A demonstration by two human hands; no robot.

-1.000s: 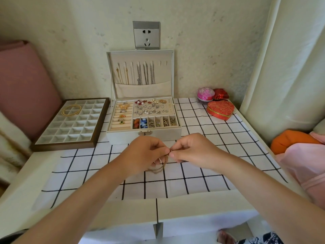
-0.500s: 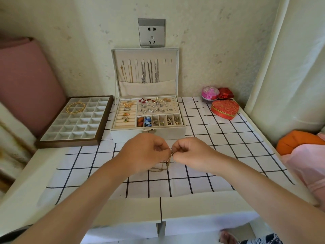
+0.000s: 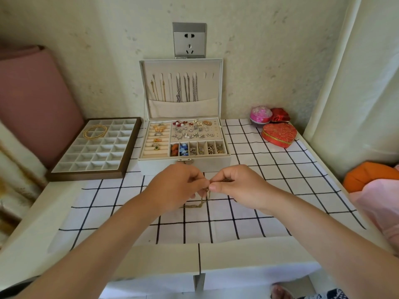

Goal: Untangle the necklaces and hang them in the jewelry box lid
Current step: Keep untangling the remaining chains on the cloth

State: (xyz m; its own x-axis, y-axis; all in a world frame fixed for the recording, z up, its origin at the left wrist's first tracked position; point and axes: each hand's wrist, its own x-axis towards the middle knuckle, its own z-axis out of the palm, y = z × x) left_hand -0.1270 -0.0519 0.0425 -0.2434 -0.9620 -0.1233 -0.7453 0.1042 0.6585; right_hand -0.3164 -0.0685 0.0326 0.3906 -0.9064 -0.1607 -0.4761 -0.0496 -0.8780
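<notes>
Both bare forearms enter from the bottom corners and converge mid-frame. The left hand (image 3: 177, 186) and right hand (image 3: 241, 187) are knuckles-up, fingertips meeting, fingers curled. Each thumb and forefinger pinches the gold chain (image 3: 201, 204).

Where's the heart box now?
In the head view, the heart box sits far right on the cloth, just in front of the pink tin and small red box.

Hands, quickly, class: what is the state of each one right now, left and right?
Left hand: closed, pinching the gold chain at its fingertips.
Right hand: closed, pinching the same gold chain.
</notes>
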